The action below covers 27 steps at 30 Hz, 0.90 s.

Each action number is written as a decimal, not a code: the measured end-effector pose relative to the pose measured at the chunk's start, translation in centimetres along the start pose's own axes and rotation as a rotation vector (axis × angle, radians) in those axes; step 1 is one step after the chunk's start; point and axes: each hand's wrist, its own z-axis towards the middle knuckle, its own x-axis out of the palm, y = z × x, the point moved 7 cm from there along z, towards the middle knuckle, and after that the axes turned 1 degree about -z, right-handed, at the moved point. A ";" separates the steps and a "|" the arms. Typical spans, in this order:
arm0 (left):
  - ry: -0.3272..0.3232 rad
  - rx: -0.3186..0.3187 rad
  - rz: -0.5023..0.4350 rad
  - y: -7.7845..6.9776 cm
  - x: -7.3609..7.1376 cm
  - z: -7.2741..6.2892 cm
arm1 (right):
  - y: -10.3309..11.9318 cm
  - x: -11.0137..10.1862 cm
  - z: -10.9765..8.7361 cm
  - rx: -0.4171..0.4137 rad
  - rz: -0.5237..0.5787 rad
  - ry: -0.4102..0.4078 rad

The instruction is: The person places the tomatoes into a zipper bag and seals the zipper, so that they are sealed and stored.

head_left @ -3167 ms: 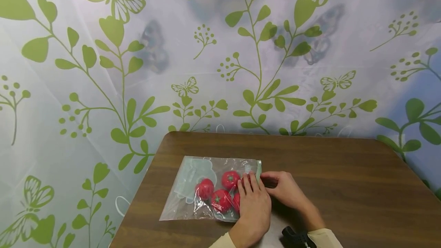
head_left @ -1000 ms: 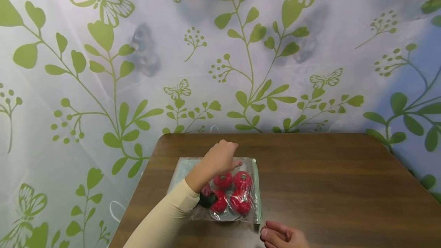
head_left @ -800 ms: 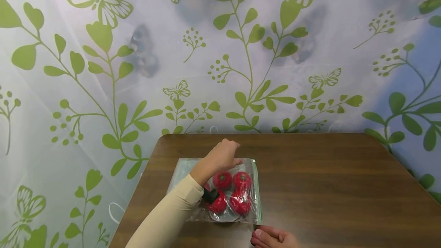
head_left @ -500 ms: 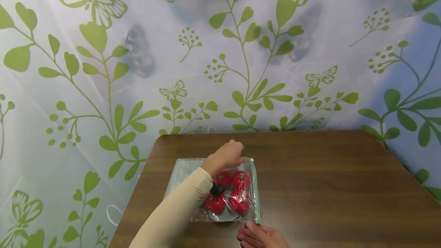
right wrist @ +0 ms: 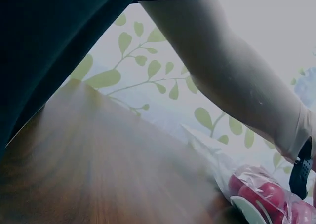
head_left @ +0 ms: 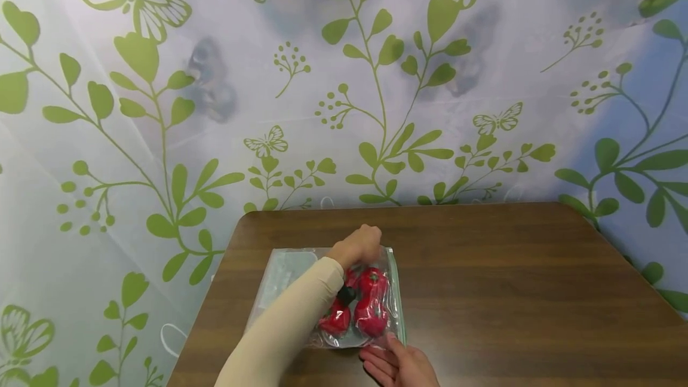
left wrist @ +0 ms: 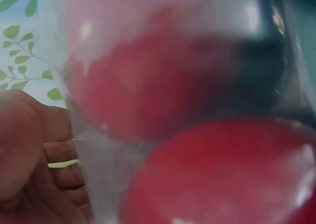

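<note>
A clear zip bag (head_left: 290, 273) lies on the table, its green zip edge (head_left: 397, 297) facing right. Several red tomatoes (head_left: 371, 317) with green tops show through the plastic, over a pale green flat piece. My left hand (head_left: 365, 242) reaches across the bag and grips its far edge near the zip end; its fingertips are hidden in the head view. In the left wrist view, tomatoes fill most of the picture beside the palm. At the near zip corner is my right hand (head_left: 403, 366), thumb against the bag and fingers fairly straight, pointing left.
The brown wooden table (head_left: 510, 291) extends to the right of the bag. Behind it hangs a pale curtain (head_left: 301, 106) with green leaves and butterflies. A white cord loop (head_left: 172, 339) hangs at the table's left side. A dark wrist strap (right wrist: 302, 169) circles the left wrist.
Earlier the left hand lay on the tomatoes, with the right at the zip edge. The left has since moved to the far edge and curled; the right has come left to the near corner.
</note>
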 end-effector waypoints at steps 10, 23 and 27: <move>-0.134 0.073 -0.117 6.5 6.4 8.8 | 0.5 -0.9 -0.3 -0.067 -0.089 -0.064; -0.239 -0.108 -0.514 2.6 -1.5 -2.5 | 4.4 -3.5 -0.9 -0.343 -0.295 -0.181; -0.299 -0.147 -0.607 2.9 -2.0 -3.6 | 6.5 -4.5 -1.6 -0.459 -0.344 -0.157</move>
